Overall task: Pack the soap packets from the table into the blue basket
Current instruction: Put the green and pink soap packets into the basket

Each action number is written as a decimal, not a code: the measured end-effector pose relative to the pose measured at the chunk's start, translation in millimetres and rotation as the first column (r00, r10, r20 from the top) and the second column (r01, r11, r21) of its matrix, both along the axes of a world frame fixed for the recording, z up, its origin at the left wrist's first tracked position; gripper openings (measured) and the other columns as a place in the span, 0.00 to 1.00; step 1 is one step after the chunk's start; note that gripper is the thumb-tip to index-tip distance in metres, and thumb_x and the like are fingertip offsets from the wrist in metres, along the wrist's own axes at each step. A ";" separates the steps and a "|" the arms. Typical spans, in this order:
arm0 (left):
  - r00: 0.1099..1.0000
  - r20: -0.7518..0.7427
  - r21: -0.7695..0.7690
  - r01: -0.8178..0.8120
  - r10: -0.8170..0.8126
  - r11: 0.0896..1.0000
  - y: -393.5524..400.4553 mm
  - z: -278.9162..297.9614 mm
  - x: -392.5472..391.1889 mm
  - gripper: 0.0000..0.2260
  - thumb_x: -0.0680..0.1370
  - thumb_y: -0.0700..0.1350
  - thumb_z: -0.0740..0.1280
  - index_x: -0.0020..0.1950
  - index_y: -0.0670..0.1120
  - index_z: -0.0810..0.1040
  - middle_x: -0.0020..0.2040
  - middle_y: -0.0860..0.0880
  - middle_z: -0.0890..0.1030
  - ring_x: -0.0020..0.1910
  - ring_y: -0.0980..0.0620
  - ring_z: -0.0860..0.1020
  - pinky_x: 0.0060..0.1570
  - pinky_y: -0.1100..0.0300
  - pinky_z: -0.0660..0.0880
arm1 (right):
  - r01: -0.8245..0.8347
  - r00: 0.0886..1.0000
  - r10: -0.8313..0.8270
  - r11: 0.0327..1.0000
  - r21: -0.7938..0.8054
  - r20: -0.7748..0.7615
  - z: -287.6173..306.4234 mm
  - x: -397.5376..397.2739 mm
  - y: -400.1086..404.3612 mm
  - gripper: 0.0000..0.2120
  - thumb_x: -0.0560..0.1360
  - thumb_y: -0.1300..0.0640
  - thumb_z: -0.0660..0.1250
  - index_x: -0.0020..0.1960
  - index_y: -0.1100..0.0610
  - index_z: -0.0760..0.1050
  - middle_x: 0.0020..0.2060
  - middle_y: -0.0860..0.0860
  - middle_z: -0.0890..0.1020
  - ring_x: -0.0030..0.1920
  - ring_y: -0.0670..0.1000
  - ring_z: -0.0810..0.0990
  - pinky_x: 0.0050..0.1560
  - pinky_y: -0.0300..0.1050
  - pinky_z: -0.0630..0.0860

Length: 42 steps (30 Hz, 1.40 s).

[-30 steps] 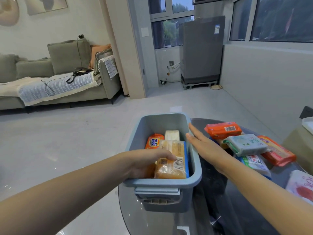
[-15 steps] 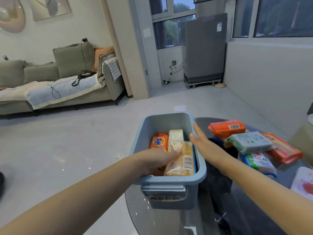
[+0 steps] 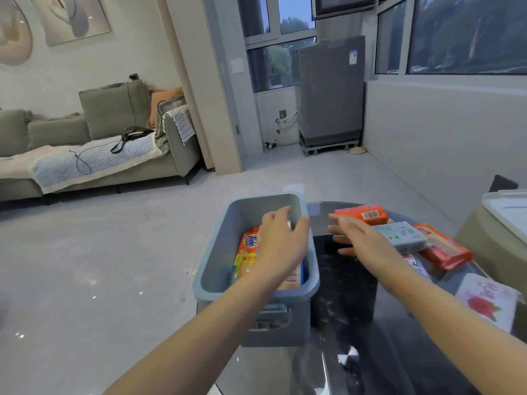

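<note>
The blue basket (image 3: 212, 263) stands at the left edge of the dark glass table (image 3: 342, 303). Inside lie an orange Tide packet (image 3: 248, 244) and a yellow packet with a barcode (image 3: 293, 278), both partly under my arm. My left hand (image 3: 281, 240) hovers over the basket, fingers spread, thumb by the right rim, holding nothing. My right hand (image 3: 360, 238) is open above the table, just left of the loose packets: an orange one (image 3: 363, 213), a pale green one (image 3: 400, 237), a red-orange one (image 3: 443, 250) and a white one (image 3: 413, 265) half hidden by my forearm.
A white floral pack (image 3: 487, 303) lies at the table's right edge. A beige unit with a white lid (image 3: 504, 212) stands to the right. Beyond the table there is open grey floor, with a sofa (image 3: 114, 155) at the far left.
My left hand let go of the yellow packet in the basket and rose forward over it. My right hand moved off the basket rim toward the packets on the table.
</note>
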<state>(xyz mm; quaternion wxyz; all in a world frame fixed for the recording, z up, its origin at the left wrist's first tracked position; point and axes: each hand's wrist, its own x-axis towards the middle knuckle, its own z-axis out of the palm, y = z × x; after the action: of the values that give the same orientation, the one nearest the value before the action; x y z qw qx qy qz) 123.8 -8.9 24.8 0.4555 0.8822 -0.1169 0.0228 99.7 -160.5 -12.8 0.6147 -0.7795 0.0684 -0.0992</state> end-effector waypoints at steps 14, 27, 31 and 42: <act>0.935 -0.339 -0.397 -0.047 -0.099 0.917 -137.5 -41.6 -12.2 0.09 0.80 0.45 0.59 0.58 0.47 0.74 0.58 0.47 0.77 0.38 0.63 0.73 0.20 0.77 0.67 | 0.318 0.935 -0.349 0.898 -0.303 -0.054 -25.9 -11.8 -120.7 0.15 0.78 0.51 0.56 0.54 0.55 0.78 0.53 0.54 0.81 0.48 0.49 0.75 0.46 0.45 0.70; 0.891 -0.453 -0.449 -0.224 -0.004 0.865 -182.1 -102.5 23.9 0.16 0.76 0.44 0.68 0.62 0.45 0.71 0.58 0.46 0.79 0.53 0.48 0.80 0.52 0.53 0.78 | 0.224 0.919 -0.307 0.923 -0.313 -0.246 -55.4 25.8 -156.5 0.19 0.77 0.54 0.60 0.67 0.57 0.70 0.59 0.55 0.79 0.51 0.51 0.79 0.51 0.47 0.77; 0.863 -0.505 -0.463 -0.253 -0.018 0.850 -180.3 -100.7 22.8 0.21 0.74 0.41 0.70 0.65 0.45 0.68 0.59 0.46 0.78 0.49 0.49 0.78 0.38 0.61 0.76 | 0.303 0.888 -0.401 0.878 -0.371 -0.225 -52.2 23.2 -160.0 0.18 0.75 0.53 0.61 0.63 0.57 0.73 0.59 0.57 0.77 0.52 0.54 0.78 0.53 0.49 0.75; 0.757 -0.612 -0.575 -0.227 -0.229 0.786 -160.4 -91.2 -9.5 0.21 0.72 0.35 0.70 0.65 0.42 0.72 0.58 0.41 0.80 0.53 0.44 0.80 0.43 0.56 0.79 | 0.176 0.913 -0.249 0.955 -0.239 -0.323 -46.7 -19.0 -174.2 0.13 0.73 0.55 0.68 0.54 0.60 0.79 0.52 0.54 0.80 0.50 0.51 0.78 0.52 0.46 0.76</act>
<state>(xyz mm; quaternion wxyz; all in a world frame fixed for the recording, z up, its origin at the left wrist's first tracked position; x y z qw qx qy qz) 114.4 -169.3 -66.3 0.7293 0.6341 0.0629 -0.2493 80.7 -334.7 -59.5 0.4947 -0.8315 0.2508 -0.0324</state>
